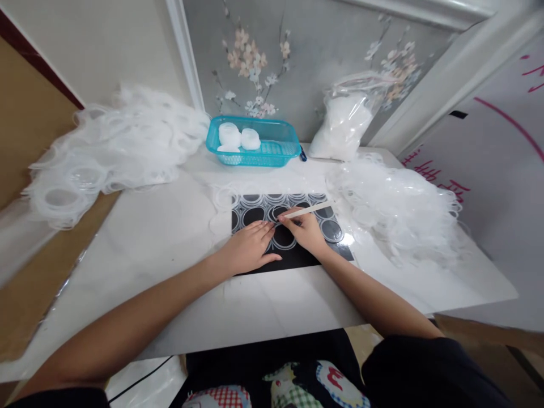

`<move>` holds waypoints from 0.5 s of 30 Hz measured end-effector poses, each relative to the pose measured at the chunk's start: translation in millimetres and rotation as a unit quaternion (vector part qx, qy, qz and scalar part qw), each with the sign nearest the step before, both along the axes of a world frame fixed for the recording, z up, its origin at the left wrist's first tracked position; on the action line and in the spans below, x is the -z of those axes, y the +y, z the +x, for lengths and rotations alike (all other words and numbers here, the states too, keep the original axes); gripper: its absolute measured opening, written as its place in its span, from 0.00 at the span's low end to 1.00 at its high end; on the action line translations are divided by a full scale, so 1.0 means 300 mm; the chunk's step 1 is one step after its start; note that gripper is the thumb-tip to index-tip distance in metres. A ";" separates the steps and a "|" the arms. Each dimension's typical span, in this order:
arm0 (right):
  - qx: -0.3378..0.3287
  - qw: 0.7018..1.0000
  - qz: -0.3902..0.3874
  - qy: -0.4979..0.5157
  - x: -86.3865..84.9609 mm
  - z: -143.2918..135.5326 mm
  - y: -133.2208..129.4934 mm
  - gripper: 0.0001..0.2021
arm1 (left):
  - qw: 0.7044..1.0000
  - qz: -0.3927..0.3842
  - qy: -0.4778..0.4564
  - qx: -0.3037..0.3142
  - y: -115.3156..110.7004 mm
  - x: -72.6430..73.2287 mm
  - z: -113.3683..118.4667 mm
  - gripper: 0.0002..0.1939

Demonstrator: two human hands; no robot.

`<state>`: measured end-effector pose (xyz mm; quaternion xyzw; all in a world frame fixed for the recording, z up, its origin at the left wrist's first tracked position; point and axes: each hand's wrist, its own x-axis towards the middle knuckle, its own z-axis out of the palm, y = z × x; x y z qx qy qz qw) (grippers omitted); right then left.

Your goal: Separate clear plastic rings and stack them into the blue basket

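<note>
A black sheet point(293, 260) lies on the white table, with translucent white rings point(284, 238) laid over it in rows. My left hand point(250, 245) rests flat on the left part of the sheet, thumb apart and fingertips at the rings. Pinched in my right hand point(306, 231) is a thin, pale flat stick point(312, 208), which slants up to the right. The fingertips of both hands are close together over the middle rings. What lies under the fingers is hidden.
A blue plastic basket point(255, 158) with several white round pieces point(229, 135) stands behind the sheet. Heaps of clear rings lie at left point(127, 147) and right point(395, 204). A filled plastic bag point(342, 124) leans against the wall. Cardboard point(55, 283) lies at left.
</note>
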<state>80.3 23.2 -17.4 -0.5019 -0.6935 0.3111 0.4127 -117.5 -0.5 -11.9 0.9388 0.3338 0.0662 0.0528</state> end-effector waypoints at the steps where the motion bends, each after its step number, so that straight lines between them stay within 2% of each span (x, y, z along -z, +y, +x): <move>1: 0.000 1.000 0.003 -0.009 0.000 0.001 0.002 0.10 | 1.000 -0.001 0.004 -0.001 -0.001 -0.001 0.001 0.37; 6: 0.018 0.993 0.052 -0.099 0.011 0.002 -0.016 0.09 | 1.000 -0.008 0.026 0.005 -0.003 -0.010 0.001 0.41; 9: 0.035 0.971 0.113 -0.206 0.020 -0.018 -0.063 0.09 | 1.000 -0.009 0.020 0.011 -0.002 -0.013 -0.003 0.41; 11: 0.017 0.951 0.151 -0.270 0.020 -0.033 -0.079 0.10 | 1.000 -0.010 0.013 0.014 0.000 -0.014 -0.005 0.41; 13: -0.009 0.935 0.176 -0.309 0.009 -0.029 -0.056 0.11 | 1.000 -0.014 0.011 0.015 0.001 -0.014 -0.007 0.40; 15: 0.026 0.932 0.190 -0.308 -0.011 0.009 0.011 0.11 | 0.999 -0.026 0.014 0.015 0.001 -0.015 -0.010 0.41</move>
